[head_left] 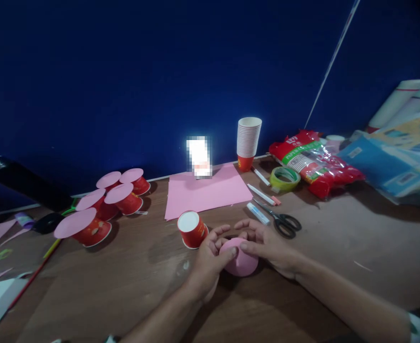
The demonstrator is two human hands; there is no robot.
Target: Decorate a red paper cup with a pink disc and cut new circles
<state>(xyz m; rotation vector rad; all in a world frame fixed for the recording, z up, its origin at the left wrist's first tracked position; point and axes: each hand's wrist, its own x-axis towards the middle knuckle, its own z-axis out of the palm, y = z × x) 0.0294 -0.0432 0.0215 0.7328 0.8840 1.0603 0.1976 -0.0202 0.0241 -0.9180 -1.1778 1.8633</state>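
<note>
While a pink paper disc (pixel 241 266) is held at its far side between the left hand (pixel 210 262) and the right hand (pixel 267 245), both thumbs (pixel 227 258) are laid on top. Left of the grip and just beside it, an upside-down red cup (pixel 191 234) is set on the brown table (pixel 131 290). Just beyond the right hand, a glue stick (pixel 258 213) and black-handled scissors (pixel 284 224) are laid; farther off, pink sheets (pixel 206 193) are stacked. Well left, five red cups (pixel 97 232) are topped with pink discs (pixel 119 193).
</note>
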